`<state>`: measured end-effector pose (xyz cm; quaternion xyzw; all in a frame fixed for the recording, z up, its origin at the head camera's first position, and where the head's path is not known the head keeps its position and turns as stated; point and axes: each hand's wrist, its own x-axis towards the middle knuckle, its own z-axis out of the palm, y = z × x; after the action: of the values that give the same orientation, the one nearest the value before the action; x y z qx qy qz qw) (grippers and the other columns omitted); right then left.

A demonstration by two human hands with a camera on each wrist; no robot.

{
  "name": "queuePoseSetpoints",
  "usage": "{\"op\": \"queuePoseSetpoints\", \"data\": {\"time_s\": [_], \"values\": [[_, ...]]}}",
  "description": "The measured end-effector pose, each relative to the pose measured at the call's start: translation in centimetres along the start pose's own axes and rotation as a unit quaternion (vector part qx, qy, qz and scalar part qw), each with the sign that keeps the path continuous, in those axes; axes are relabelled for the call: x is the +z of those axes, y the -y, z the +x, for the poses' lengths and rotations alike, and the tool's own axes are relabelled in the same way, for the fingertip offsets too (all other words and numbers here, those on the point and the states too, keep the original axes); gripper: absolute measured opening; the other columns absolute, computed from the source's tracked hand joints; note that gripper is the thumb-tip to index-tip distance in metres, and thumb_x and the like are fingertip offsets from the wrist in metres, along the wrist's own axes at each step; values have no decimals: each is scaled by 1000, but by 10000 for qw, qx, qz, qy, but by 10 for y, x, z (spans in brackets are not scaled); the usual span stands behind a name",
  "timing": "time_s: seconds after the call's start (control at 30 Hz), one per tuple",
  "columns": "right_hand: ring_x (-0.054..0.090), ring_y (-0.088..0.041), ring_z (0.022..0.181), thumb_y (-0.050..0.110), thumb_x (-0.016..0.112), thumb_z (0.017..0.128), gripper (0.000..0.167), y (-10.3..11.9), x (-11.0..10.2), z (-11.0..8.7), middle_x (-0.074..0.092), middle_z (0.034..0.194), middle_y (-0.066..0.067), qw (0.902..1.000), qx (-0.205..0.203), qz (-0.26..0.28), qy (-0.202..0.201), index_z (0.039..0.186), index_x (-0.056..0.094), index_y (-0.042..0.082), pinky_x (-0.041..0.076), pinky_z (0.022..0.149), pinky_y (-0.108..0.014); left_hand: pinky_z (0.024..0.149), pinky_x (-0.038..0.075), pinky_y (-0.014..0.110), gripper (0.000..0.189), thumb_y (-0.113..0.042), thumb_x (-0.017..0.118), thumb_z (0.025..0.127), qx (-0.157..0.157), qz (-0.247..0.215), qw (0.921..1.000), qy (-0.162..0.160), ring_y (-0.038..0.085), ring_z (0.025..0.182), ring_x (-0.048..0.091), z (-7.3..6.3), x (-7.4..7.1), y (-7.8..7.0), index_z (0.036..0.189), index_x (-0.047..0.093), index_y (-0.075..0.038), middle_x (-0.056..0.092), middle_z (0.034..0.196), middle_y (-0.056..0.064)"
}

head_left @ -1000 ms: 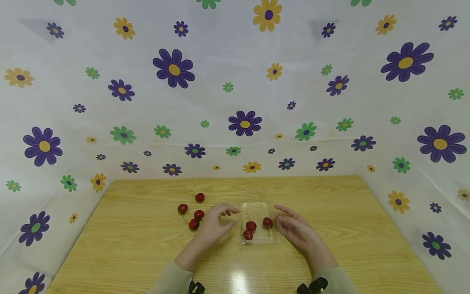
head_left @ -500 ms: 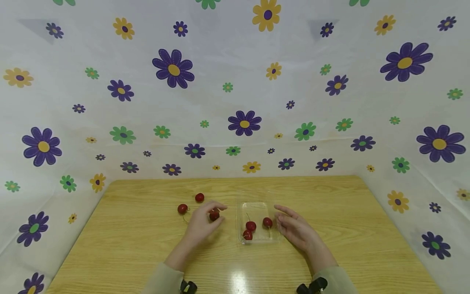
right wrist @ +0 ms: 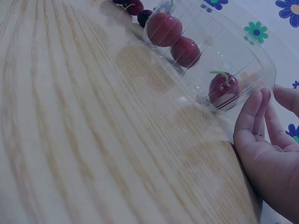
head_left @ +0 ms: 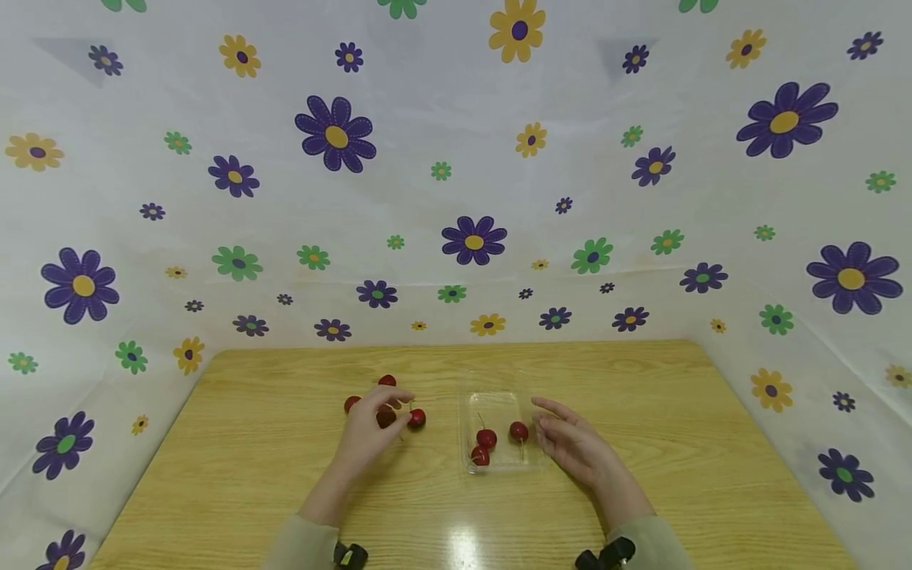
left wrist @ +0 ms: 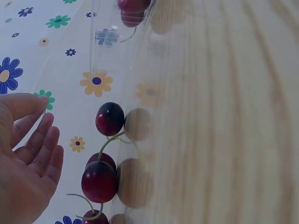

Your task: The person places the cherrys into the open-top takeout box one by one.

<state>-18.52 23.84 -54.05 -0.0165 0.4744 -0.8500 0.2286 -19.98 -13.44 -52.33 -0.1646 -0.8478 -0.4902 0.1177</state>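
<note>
My left hand is over the loose cherries with loosely bent fingers. In the left wrist view, nothing is between that hand's fingers. One dark cherry shows between its thumb and fingers in the head view; another cherry lies just right of the fingertips. Partly covered by the hand are a cherry at its left and a cherry behind it. My right hand rests beside a clear plastic container, relaxed fingertips at its right wall. Inside lie three cherries, some with green stems.
The wooden table runs back to a white flowered cloth, which also hangs at both sides. Black camera mounts sit at the wrists. Light glares off the table near the front.
My left hand has moved left from the container's side to the loose cherries. One of those cherries now lies farther right, nearer the container. My right hand and the container have stayed in place.
</note>
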Motion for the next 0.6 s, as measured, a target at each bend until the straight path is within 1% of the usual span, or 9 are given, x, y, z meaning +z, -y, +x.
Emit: {"op": "queuePoseSetpoints", "data": {"time_s": [0.1, 0.3, 0.4, 0.5, 0.6], "values": [[66, -4, 97, -2, 45, 111, 38, 0, 0, -1, 68, 110, 5, 9999, -14, 78, 62, 128, 67, 24, 58, 90, -18, 87, 62, 45, 28, 5, 81, 88, -2, 76, 9999, -107, 30, 97, 68, -1, -4, 1, 114, 77, -5, 76, 109, 12], [66, -4, 97, -1, 46, 111, 38, -1, 0, 0, 69, 110, 6, 10000, 16, -8, -47, 128, 67, 25, 57, 90, -18, 88, 61, 43, 28, 7, 80, 89, -63, 31, 9998, -199, 30, 97, 67, -2, -14, 5, 114, 77, -3, 75, 111, 18], [66, -3, 96, 0, 47, 111, 37, -1, 0, 0, 68, 110, 7, 10000, 4, -68, -56, 129, 66, 26, 57, 90, -18, 90, 60, 45, 27, 6, 79, 90, -267, -18, 9993, -244, 32, 99, 67, -3, -18, 6, 115, 77, -5, 75, 114, 19], [66, -3, 96, 0, 47, 111, 38, -1, 0, 0, 69, 109, 8, 9999, 10, -93, -80, 128, 67, 26, 57, 90, -18, 93, 59, 47, 27, 4, 77, 92, -552, -59, 9981, -268, 34, 103, 66, -3, -23, 6, 117, 77, -6, 74, 117, 16], [66, -3, 96, -1, 47, 111, 37, 0, 1, -1, 68, 109, 8, 9999, 15, -72, -96, 129, 66, 26, 57, 90, -18, 94, 59, 42, 26, 3, 76, 94, -753, -99, 9967, -285, 33, 105, 65, -4, -27, 7, 119, 76, -4, 74, 120, 14]]}}
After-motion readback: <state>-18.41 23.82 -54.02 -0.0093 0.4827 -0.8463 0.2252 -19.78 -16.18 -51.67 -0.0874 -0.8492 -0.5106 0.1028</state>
